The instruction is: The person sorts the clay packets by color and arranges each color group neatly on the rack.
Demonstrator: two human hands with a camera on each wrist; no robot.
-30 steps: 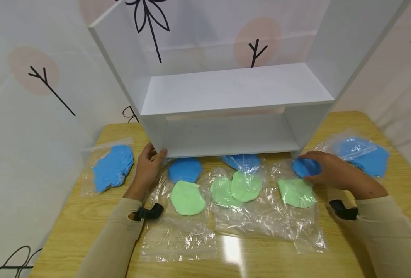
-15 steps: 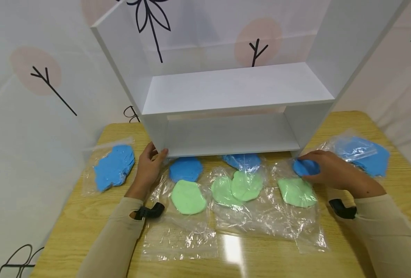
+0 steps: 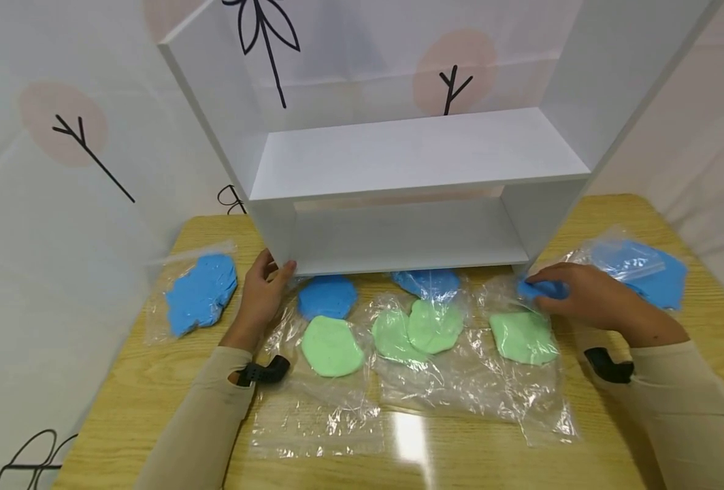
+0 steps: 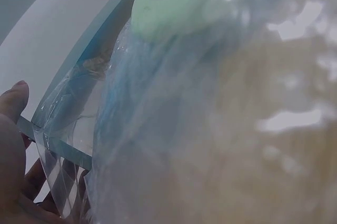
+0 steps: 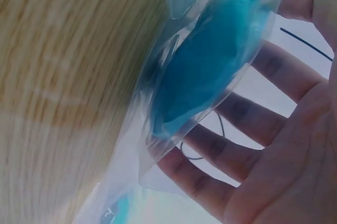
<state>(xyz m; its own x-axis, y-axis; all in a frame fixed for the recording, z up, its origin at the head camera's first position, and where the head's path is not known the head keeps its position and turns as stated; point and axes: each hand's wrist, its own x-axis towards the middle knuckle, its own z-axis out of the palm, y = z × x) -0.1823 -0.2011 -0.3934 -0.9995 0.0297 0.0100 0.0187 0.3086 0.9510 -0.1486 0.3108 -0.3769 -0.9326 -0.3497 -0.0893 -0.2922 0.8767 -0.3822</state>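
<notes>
1. The head view looks forward and down on the yellow wood-grain worktop (image 3: 460,449) and white-panelled shelf unit (image 3: 423,153).
2. The left wrist view is very near clear crinkled plastic (image 4: 142,129), left hand (image 4: 13,163) at its edge.
3. The right wrist view closely faces the palm of the right hand (image 5: 289,166) and a blue, plastic-wrapped lump (image 5: 210,61), also in head view.

Between left hand (image 3: 260,297) and right hand (image 3: 591,297), bagged slabs (image 3: 434,328) lie on the table (image 3: 478,452) before the shelf (image 3: 420,153).
</notes>
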